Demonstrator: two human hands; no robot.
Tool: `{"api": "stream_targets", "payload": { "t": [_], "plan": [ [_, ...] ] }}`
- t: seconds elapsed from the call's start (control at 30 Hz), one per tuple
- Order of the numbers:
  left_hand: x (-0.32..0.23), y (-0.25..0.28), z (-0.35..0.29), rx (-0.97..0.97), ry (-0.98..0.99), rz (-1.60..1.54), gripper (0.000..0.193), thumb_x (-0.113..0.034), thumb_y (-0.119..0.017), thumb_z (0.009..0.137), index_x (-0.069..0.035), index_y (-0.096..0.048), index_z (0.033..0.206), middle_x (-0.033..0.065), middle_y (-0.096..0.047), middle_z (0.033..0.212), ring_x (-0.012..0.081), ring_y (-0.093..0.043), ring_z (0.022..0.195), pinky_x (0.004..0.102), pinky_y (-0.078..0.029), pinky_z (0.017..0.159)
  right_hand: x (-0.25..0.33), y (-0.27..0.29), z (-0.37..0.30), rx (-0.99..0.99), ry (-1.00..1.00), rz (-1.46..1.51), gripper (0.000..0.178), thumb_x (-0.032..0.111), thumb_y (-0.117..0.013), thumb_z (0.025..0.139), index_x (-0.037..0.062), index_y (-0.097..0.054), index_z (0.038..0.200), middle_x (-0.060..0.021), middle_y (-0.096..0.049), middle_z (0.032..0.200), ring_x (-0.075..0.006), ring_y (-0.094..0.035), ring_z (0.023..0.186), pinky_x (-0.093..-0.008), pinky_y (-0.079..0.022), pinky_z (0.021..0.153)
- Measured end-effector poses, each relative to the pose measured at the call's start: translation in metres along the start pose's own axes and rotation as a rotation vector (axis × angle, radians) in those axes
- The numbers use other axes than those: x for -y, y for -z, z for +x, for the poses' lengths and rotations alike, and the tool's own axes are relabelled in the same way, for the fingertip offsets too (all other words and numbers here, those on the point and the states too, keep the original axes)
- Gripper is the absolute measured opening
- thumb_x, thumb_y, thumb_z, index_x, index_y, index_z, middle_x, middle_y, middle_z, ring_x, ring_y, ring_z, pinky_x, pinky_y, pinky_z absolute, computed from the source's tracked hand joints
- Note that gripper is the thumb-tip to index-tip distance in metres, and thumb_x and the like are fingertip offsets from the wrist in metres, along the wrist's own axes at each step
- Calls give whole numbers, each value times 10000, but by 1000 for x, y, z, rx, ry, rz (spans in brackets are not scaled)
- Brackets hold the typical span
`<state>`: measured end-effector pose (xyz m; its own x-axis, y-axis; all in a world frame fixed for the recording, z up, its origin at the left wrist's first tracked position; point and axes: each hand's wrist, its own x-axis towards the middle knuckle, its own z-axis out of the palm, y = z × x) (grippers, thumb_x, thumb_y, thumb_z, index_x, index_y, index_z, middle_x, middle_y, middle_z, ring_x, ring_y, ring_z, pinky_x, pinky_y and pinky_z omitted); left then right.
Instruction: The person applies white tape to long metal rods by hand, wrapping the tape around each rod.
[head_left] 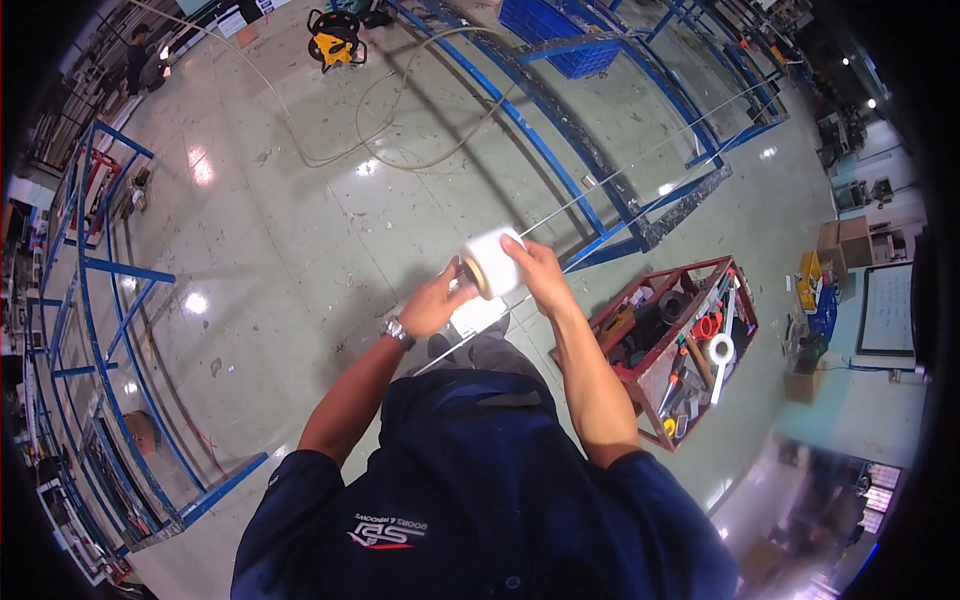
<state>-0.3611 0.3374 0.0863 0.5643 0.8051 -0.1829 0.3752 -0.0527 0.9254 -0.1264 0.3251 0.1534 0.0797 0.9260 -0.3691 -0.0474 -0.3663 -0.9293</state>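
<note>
In front of my body, I hold a white roll (492, 258) of what looks like plastic film, its brown core end turned toward my left hand. My left hand (430, 304) grips that core end, with a watch on the wrist. My right hand (538, 270) is closed over the other side of the roll, thumb on top. Just below the roll a white patch (478, 316) shows; whether it is loose film or something wrapped cannot be made out. A long thin pale bar (560, 212) runs slantwise beneath my hands, from near my waist toward the far right.
A red-framed tool box (660, 345) full of tools stands on the floor at my right. Blue metal racks rise at the left (130, 268) and far right (560, 165). A blue crate (565, 45), a yellow-black cable reel (335, 42) and a looped hose (370, 140) lie farther off.
</note>
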Motion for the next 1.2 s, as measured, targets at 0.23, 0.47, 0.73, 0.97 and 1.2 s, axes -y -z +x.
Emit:
{"api": "stream_targets", "payload": {
  "t": [0.23, 0.47, 0.73, 0.97, 1.2],
  "plan": [
    [-16, -36, -37, -78, -11, 656, 1306, -497, -866, 667, -4, -160, 1649, 200, -339, 1662, 323, -355, 1529, 660, -309, 1183, -19, 30, -77, -34, -121, -304, 567, 509, -727, 957, -57, -772, 931, -72, -718, 786, -127, -638, 724, -304, -501, 673],
    [2, -24, -23, -107, -121, 689, 1149, -528, -844, 682, -128, -329, 1629, 179, -440, 1583, 359, -499, 1380, 608, -393, 1089, -107, 65, -94, 74, -339, -473, 564, 504, -755, 935, -59, -774, 971, -85, -738, 838, -158, -670, 785, -331, -528, 738],
    [61, -19, 24, 110, -114, 405, 870, -624, -689, 916, -99, -457, 1571, 166, -658, 1363, 361, -664, 1145, 443, -498, 1020, -267, 52, -21, 207, -339, -77, 415, 349, -706, 968, -31, -752, 1127, -106, -742, 1075, -169, -652, 993, -326, -488, 905],
    [123, 15, 86, 235, 656, -385, 625, -469, -544, 1053, -138, -474, 1578, 134, -663, 1394, 258, -678, 1084, 374, -531, 986, -305, 24, 23, 278, -351, 192, 385, 213, -697, 929, -38, -706, 1220, -77, -720, 1101, -172, -608, 1004, -305, -461, 874],
    [204, 21, 69, 680, 175, 149, 678, -217, -733, 924, -176, -495, 1557, 101, -638, 1469, 220, -663, 1192, 417, -508, 1045, -314, -6, 57, 312, -511, 517, 370, 260, -586, 1069, -12, -628, 1316, -96, -686, 1224, -186, -617, 1110, -323, -472, 982]
  ]
}}
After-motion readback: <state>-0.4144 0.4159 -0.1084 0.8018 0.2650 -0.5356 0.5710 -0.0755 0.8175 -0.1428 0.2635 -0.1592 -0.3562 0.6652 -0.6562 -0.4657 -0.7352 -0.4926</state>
